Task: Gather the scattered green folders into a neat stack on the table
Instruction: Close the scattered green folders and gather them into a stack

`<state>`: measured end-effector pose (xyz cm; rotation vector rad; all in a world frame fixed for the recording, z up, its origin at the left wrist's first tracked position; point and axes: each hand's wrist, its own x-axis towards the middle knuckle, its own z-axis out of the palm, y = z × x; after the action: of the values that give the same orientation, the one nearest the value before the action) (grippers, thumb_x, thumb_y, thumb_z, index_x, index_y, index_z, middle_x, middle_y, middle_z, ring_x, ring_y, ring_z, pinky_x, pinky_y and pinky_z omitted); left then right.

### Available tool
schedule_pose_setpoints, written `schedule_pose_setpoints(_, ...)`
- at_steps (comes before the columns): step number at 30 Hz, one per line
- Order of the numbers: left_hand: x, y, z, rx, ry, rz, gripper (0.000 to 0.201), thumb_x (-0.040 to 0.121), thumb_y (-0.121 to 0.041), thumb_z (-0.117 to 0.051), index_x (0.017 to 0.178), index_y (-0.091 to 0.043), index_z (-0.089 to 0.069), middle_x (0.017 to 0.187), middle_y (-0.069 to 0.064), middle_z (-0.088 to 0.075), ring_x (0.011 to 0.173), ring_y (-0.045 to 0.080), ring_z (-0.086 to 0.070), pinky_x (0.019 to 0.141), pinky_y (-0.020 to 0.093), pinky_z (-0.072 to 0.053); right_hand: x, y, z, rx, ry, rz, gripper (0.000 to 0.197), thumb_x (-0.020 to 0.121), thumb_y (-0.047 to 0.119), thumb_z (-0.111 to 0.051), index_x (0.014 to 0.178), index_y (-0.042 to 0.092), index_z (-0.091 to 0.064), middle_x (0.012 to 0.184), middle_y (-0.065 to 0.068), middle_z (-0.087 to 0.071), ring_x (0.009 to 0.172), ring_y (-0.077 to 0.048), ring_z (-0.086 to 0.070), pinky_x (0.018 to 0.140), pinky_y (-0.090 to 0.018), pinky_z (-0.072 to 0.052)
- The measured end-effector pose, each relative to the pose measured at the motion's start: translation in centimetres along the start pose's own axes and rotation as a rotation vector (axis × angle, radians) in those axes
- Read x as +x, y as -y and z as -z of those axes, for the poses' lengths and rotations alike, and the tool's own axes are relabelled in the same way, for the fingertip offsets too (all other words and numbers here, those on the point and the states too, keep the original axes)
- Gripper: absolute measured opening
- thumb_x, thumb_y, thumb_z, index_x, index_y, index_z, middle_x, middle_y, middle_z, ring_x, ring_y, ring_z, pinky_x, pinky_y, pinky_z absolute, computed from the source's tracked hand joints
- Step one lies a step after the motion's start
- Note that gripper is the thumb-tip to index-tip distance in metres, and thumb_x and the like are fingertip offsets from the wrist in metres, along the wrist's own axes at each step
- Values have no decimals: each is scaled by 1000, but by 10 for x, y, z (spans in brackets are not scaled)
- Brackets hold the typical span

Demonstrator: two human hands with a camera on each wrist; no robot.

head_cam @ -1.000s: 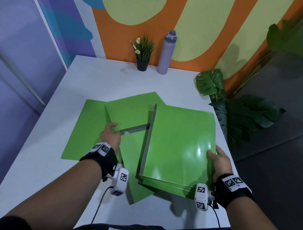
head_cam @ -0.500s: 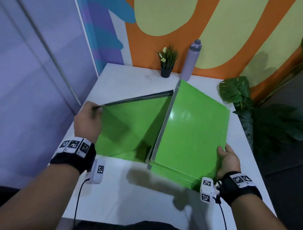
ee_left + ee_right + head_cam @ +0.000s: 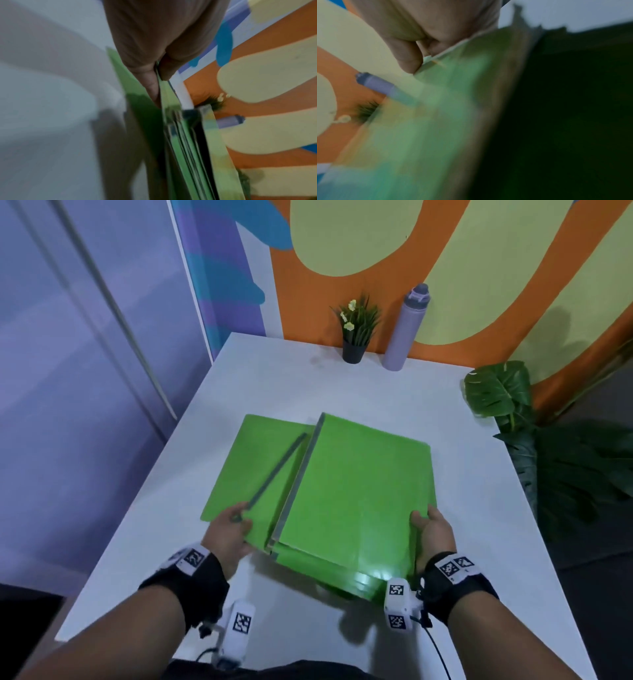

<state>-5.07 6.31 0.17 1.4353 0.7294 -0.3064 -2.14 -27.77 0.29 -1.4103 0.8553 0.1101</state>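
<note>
Fingers of the left hand (image 3: pixel 227 534) pinch the near corner of a single green folder (image 3: pixel 260 474) at lower centre-left of the head view, the thumb lying on top beside the near end of its grey spine strip, which runs diagonally up and right across the green sheets there. In the left wrist view the same pinch shows close: the thumb and a finger (image 3: pixel 152 86) close on the thin green edge, with more layered folder edges just to the right of it, though blur hides how many. At centre-right of the head view the right hand (image 3: pixel 433 534) grips the near right edge of a stack of green folders (image 3: pixel 359 491), the thumb on the glossy top cover and the other fingers hidden beneath. That stack is tilted, its near right corner raised off the white table (image 3: pixel 342 385) and casting a shadow below; several covers fan out at its near edge. The right wrist view is heavily blurred, but a thumb (image 3: pixel 407 59) rests against the pale edge of the top cover. The single folder lies just left of the stack, partly overlapped by it. At the far edge of the table, upper centre of the frame, stand a small potted plant (image 3: pixel 356 332) and a lilac bottle (image 3: pixel 406 328), well apart from the folders.
</note>
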Motion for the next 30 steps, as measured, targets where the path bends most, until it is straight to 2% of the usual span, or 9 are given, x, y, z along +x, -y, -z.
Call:
schedule_pose_setpoints(3,-15,14,-15,46,88,239,38,99,-23,-49,131,-3,-52,97,19,-64,77,27,-62,64,40,-55,-6,-13,-4,-163,18,12,58,96,5,-48,149,12,-28,156,-12,-30,140,-33,-32,112,-47,-28)
schedule_pose_setpoints(5,-23,11,-22,135,192,322,58,99,-51,-41,135,-6,-49,85,14,-68,69,26,-64,62,29,-52,-9,-22,-7,-236,54,-2,56,97,5,-46,149,11,-27,155,-13,-31,140,-33,-32,111,-46,-29)
schedule_pose_setpoints(7,-22,8,-28,307,278,286,80,90,-65,-47,149,-12,-34,132,15,-61,115,35,-61,92,40,-49,-13,-25,-13,-315,95,9,54,97,4,-44,149,10,-28,149,-13,-40,136,-34,-38,106,-42,-34)
schedule_pose_setpoints(9,-18,8,-32,359,277,160,83,91,-54,-56,153,-11,-24,158,15,-34,143,36,-34,112,50,-31,-11,-25,-16,-392,123,30,52,97,4,-44,147,9,-32,136,-13,-50,126,-34,-48,100,-39,-39)
schedule_pose_setpoints(12,-12,-3,-31,253,267,19,74,95,-41,-55,154,-11,-21,161,14,-29,148,34,-27,118,54,-19,3,-18,-13,-585,86,92,44,97,13,-44,141,9,-44,142,-16,-49,116,-35,-55,97,-37,-42)
schedule_pose_setpoints(16,-3,-15,-15,104,233,-59,75,93,-41,-59,153,-14,-22,161,9,-29,149,29,-25,119,53,-17,25,-11,8,-1109,-193,102,54,90,38,-50,141,23,-38,137,-19,-41,122,-40,-42,100,-46,-38)
schedule_pose_setpoints(21,14,-7,14,-21,220,-62,99,62,-52,-83,145,-23,-38,151,3,-48,140,29,-42,117,57,-29,28,-24,11,-1358,-169,-4,95,66,63,-66,144,40,-17,128,-15,-34,120,-39,-37,98,-49,-36)
schedule_pose_setpoints(26,22,7,27,41,114,18,88,76,-38,-78,149,-19,-32,153,6,-42,142,37,-37,115,62,-28,37,-15,6,-1104,-183,-99,82,74,34,-69,141,23,-23,130,-22,-40,112,-40,-49,89,-46,-45)
schedule_pose_setpoints(30,38,28,38,27,65,56,82,76,-35,-78,144,-18,-36,147,13,-48,135,40,-45,110,65,-34,36,8,3,-787,-221,150,35,87,8,-48,122,5,-48,116,-25,-56,80,-32,-52,69,-35,-46)
